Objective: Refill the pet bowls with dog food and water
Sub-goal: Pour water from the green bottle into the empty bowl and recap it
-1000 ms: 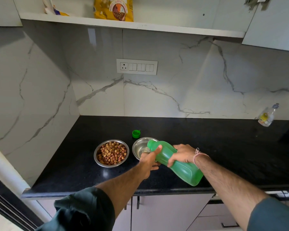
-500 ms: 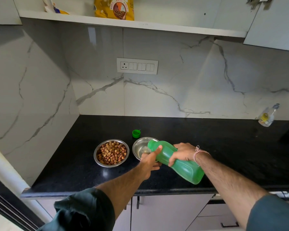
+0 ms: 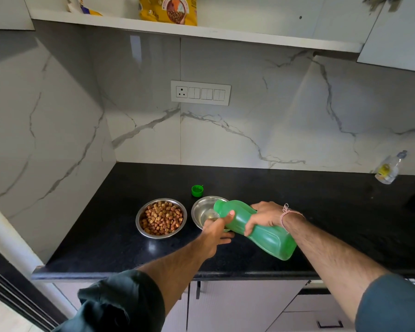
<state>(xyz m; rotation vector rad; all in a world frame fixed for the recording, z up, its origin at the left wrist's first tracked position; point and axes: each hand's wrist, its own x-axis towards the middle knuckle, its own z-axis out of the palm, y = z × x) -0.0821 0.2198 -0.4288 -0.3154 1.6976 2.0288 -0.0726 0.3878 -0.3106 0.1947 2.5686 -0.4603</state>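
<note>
Still pouring. Holding the bottle (image 3: 271, 240) tilted, with its mouth down over the near side of the water bowl (image 3: 198, 207) and its base raised toward the front edge of the counter (image 3: 321, 212). Gripping the bottle's middle with the right hand (image 3: 265, 215), fingers curled over the top and down the near side. Steadying the neck end with the left hand (image 3: 217, 227), thumb pressed on the bottle's shoulder and fingers reaching underneath; unable to tell how those fingers lie.

Comparing with the views one second and half a second back: finding almost no shift. Keeping both grips as they were. Keeping the mouth at the same spot over the bowl. Seeing shallow water (image 3: 207, 215) in the bowl, but unable to read any rise in level.

Judging from this that the pour is running steadily and not yet ending. Treating the food half as done: seeing the food bowl (image 3: 137, 220), just beside the water bowl, heaped with kibble (image 3: 162, 218). Noting the cap (image 3: 197, 190) lying off, behind the bowls and apart from both.

Expecting, as judgement only, righting and recapping afterwards. Watching the mouth near the rim, since drifting risks a spill onto the counter.
</note>
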